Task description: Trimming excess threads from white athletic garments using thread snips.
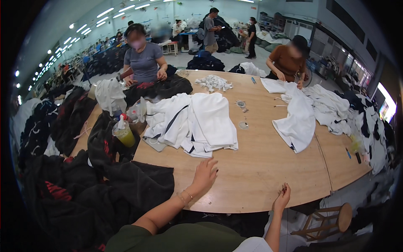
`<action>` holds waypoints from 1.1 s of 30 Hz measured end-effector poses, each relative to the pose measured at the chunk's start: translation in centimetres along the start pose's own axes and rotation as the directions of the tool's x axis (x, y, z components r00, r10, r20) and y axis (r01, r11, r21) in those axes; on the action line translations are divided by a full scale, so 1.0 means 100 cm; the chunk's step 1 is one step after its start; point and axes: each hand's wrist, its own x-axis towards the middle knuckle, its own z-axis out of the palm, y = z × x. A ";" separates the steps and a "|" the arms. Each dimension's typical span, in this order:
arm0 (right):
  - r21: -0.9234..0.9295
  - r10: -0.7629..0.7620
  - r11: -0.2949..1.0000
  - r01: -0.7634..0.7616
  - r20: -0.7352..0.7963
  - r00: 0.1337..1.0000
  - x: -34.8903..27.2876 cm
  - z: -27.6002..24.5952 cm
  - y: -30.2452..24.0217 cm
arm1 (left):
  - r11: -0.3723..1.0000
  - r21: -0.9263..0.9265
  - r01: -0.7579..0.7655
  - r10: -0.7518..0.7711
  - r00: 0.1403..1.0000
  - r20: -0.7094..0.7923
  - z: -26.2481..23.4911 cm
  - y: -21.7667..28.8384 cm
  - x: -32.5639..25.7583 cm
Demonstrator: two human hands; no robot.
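Observation:
My left hand is over the near part of the wooden table, with its fingers apart and nothing in it. Just beyond its fingertips lies a stack of white garments with dark stripes. My right hand is at the table's near edge, its fingers curled inward. Small dark red spots show at those fingertips; whether they are nails or a small held thing I cannot make out. Black fabric with red patches hangs over the table's left corner, left of my left forearm.
A cup of yellow-green drink and a phone sit left of the stack. White scraps lie beyond it. Across the table, one person handles dark garments; another holds a white garment. A wooden stool stands at right.

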 end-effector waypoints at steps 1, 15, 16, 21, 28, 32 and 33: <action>-0.001 0.004 1.000 -0.004 -0.016 1.000 -0.002 0.000 0.004 | 0.999 0.022 -0.034 0.036 0.998 -0.060 0.000 0.000 0.014; 0.066 0.024 0.998 -0.013 -0.161 0.987 -0.013 0.006 -0.005 | 0.855 0.509 -0.093 0.112 0.994 -0.006 0.032 -0.035 0.117; 0.083 0.010 0.997 0.005 -0.176 0.984 -0.014 0.008 -0.005 | 0.860 0.504 -0.081 0.100 0.995 -0.009 0.035 -0.039 0.118; 0.032 -0.001 0.999 0.005 -0.129 0.992 -0.011 0.001 -0.005 | 0.889 0.458 -0.023 0.056 0.997 -0.059 0.058 -0.061 0.118; 0.140 0.010 0.990 0.010 -0.141 0.990 -0.011 -0.003 -0.006 | 0.918 0.398 0.004 0.022 0.998 -0.059 0.054 -0.064 0.117; 0.061 -0.011 0.998 0.020 -0.150 0.989 -0.014 0.001 -0.014 | 0.914 0.406 0.007 0.002 1.000 -0.022 0.053 -0.057 0.117; 0.066 -0.020 0.997 0.029 -0.142 0.990 -0.013 0.002 -0.012 | 0.913 0.408 0.014 0.000 0.999 -0.035 0.053 -0.060 0.115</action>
